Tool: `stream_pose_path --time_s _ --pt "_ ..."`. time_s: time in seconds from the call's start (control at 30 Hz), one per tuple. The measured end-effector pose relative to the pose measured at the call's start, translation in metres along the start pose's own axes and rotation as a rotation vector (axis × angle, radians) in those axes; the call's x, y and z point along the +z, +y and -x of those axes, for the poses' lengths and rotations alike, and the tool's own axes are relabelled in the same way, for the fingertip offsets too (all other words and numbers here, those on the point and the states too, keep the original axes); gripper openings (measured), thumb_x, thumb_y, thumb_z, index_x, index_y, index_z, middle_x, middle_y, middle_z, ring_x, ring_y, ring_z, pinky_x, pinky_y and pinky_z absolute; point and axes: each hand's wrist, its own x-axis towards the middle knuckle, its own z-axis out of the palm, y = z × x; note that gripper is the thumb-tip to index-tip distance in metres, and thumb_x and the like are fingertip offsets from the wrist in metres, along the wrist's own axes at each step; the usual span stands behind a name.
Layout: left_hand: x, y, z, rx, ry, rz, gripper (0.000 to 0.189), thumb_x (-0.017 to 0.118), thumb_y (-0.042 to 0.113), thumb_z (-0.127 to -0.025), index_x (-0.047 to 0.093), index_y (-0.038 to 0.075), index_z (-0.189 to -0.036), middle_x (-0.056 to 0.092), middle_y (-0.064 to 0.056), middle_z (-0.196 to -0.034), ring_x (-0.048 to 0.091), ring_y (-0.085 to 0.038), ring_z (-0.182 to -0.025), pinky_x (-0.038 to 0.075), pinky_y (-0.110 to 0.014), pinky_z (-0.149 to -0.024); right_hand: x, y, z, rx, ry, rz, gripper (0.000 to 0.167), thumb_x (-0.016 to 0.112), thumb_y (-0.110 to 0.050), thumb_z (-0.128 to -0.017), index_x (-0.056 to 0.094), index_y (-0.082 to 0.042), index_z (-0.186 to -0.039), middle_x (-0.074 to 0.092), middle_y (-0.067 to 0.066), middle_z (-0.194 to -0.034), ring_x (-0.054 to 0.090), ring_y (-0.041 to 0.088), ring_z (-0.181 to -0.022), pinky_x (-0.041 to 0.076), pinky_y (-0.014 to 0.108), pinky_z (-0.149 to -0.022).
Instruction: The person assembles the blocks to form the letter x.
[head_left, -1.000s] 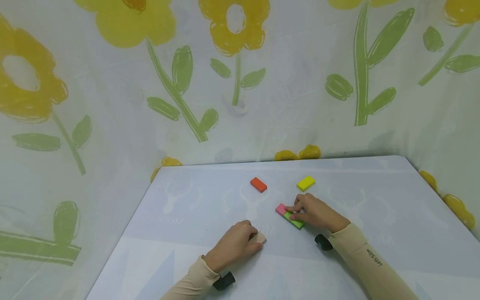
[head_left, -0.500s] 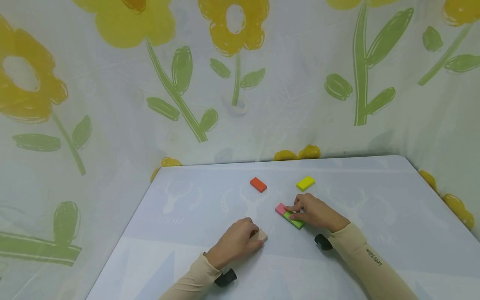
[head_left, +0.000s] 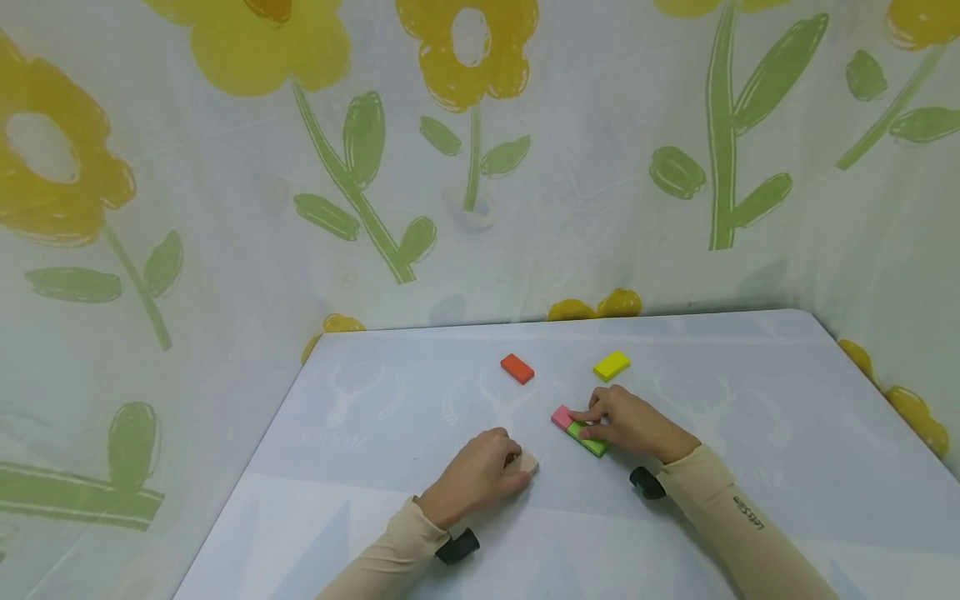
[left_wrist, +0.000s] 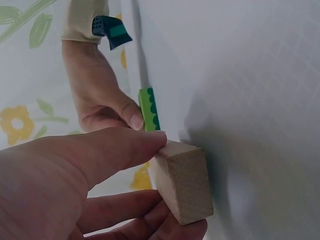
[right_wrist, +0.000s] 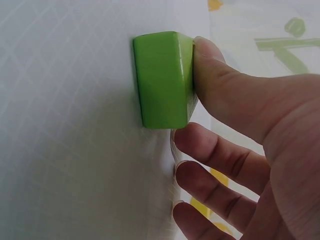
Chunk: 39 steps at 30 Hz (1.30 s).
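Note:
My left hand (head_left: 474,475) grips a plain wooden block (head_left: 527,463) between thumb and fingers, close over the table. In the left wrist view the pale wood block (left_wrist: 190,185) shows its end grain, with the thumb on one side and fingertips beneath. My right hand (head_left: 630,423) holds a light green block (head_left: 588,439), its thumb against the upper face and the index fingertip by a pink block (head_left: 561,417). Green and pink lie end to end on the table. The green block (right_wrist: 160,80) fills the right wrist view's middle, with the other fingers loosely bent beside it.
An orange-red block (head_left: 517,368) and a yellow block (head_left: 612,366) lie farther back on the white patterned table (head_left: 375,467). Behind the table's far edge hangs a flower-printed cloth (head_left: 570,208). Each wrist carries a dark camera.
My left hand has moved a little forward and right with the wooden block, nearer to the green and pink blocks. The right hand has stayed in place.

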Motion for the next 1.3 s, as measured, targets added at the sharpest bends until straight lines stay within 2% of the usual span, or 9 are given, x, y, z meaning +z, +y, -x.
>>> stream_pose_path --time_s 0.2,0.4,0.57,0.9,1.3 --pt "0.0 0.001 -0.004 -0.002 0.006 0.017 0.024 0.079 0.02 -0.086 0.064 0.011 -0.071 0.045 0.006 -0.071 0.037 -0.002 -0.063 0.03 -0.016 -0.054 -0.001 -0.003 0.0 0.024 -0.005 -0.002 0.039 0.083 -0.023 -0.087 0.075 -0.006 -0.121 0.065 -0.001 -0.089 0.049 0.008 -0.075 0.043 0.019 -0.062" --pt "-0.001 0.003 -0.009 -0.006 0.002 0.02 0.018 0.078 0.018 -0.086 0.068 0.009 -0.074 0.046 0.006 -0.071 0.037 -0.002 -0.062 0.03 -0.016 -0.054 -0.001 -0.003 -0.001 0.038 -0.009 -0.003 0.038 0.083 -0.022 -0.087 0.075 -0.006 -0.121 0.065 -0.001 -0.09 0.049 0.009 -0.076 0.042 0.02 -0.063" --pt "-0.002 0.005 -0.012 -0.017 -0.005 0.016 0.014 0.078 0.019 -0.087 0.075 0.005 -0.085 0.052 0.005 -0.074 0.041 -0.003 -0.063 0.034 -0.016 -0.055 0.0 -0.001 -0.001 0.031 -0.008 -0.006 0.038 0.083 -0.022 -0.087 0.075 -0.006 -0.121 0.064 -0.001 -0.089 0.049 0.009 -0.076 0.042 0.02 -0.063" --pt "-0.003 0.007 -0.02 -0.036 -0.016 0.026 0.022 0.079 0.021 -0.089 0.079 0.001 -0.1 0.062 0.001 -0.079 0.046 -0.004 -0.066 0.038 -0.016 -0.057 -0.001 -0.001 -0.001 0.035 -0.003 -0.014 0.038 0.083 -0.022 -0.087 0.076 -0.006 -0.12 0.065 0.0 -0.089 0.05 0.009 -0.075 0.042 0.02 -0.063" --pt "-0.001 0.007 -0.026 -0.038 -0.012 0.021 0.021 0.079 0.022 -0.089 0.079 0.002 -0.098 0.061 0.002 -0.078 0.047 -0.005 -0.066 0.039 -0.017 -0.057 -0.001 0.0 0.0 0.048 -0.016 -0.023 0.037 0.083 -0.02 -0.087 0.075 -0.007 -0.121 0.065 -0.002 -0.089 0.051 0.01 -0.075 0.043 0.019 -0.062"
